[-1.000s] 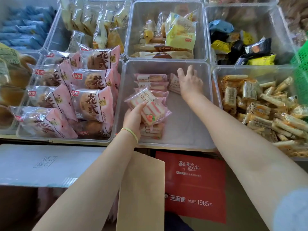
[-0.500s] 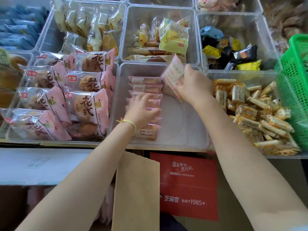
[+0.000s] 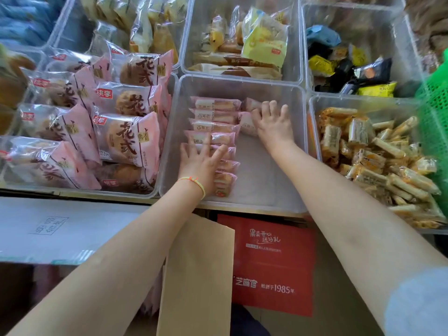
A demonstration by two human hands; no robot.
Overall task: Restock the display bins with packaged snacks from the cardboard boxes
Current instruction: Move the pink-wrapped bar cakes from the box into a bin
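Clear bin, middle of the tabletop's near edge: holds a column of pink snack packets stacked along its left side, running from the far wall toward the near wall; right half of the floor bare.

Left hand: fingers straight and spread, lying flat on the near packets of the column, gripping nothing. Yellow-green band on the wrist.

Right hand: at the far middle of the same bin, fingers bent over a loose pink packet just right of the column; whether it pinches or merely presses the packet cannot be told.

Bin to the left: large pink-and-clear pastry packs, overlapping.

Bin to the right: heap of small orange-and-clear bars.

Far bin: yellow and brown wrapped cakes.

Far right bin: black, yellow and blue packets.

Right edge: green mesh basket.

Below the near edge: cardboard boxes, one with a red printed panel, one brown flap raised.
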